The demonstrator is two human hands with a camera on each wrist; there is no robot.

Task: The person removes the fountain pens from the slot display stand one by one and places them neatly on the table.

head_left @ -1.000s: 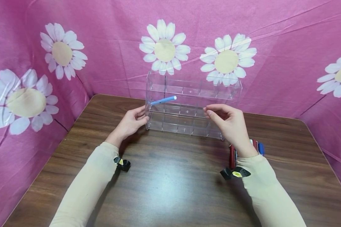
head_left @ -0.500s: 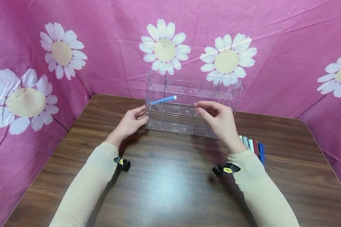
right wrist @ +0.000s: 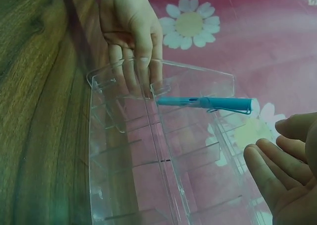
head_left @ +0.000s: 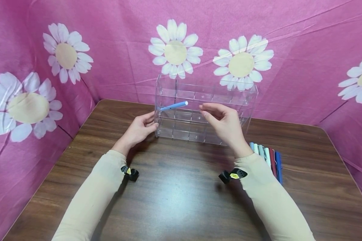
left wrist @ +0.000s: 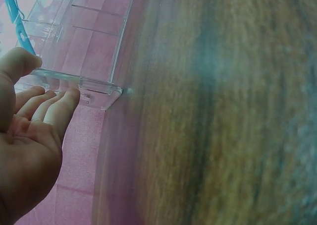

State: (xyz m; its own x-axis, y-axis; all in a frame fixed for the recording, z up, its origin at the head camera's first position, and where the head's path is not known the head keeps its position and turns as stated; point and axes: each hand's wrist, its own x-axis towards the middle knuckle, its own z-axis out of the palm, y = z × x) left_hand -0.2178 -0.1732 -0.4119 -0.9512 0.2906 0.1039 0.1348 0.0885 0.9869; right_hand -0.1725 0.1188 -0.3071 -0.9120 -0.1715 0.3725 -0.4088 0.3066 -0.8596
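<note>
Left hand: our left hand (head_left: 137,129) steadies the clear acrylic organizer (head_left: 205,112) at its left end wall, thumb over the edge and straight fingers flat against the outside; nothing is pinched.
Right hand: our right hand (head_left: 224,122) hovers in front of the organizer's middle, fingers loosely curled, thumb and forefinger close together, holding nothing that we can see.
Pen from the grip: the blue pen (head_left: 174,106) lies just left of and slightly above our right fingertips, apart from them; our left hand sits below its near tip at about the same closeness.
Long axis: it runs nearly level, left to right, capped end toward our right hand.
Pen's place: upper left compartment of the organizer, tip poking past the left wall.
Pen's look: slim, light blue, with a clip (right wrist: 218,109) near the cap.
Further out: a row of markers (head_left: 268,157) lies on the wooden table (head_left: 175,194) behind our right wrist.
</note>
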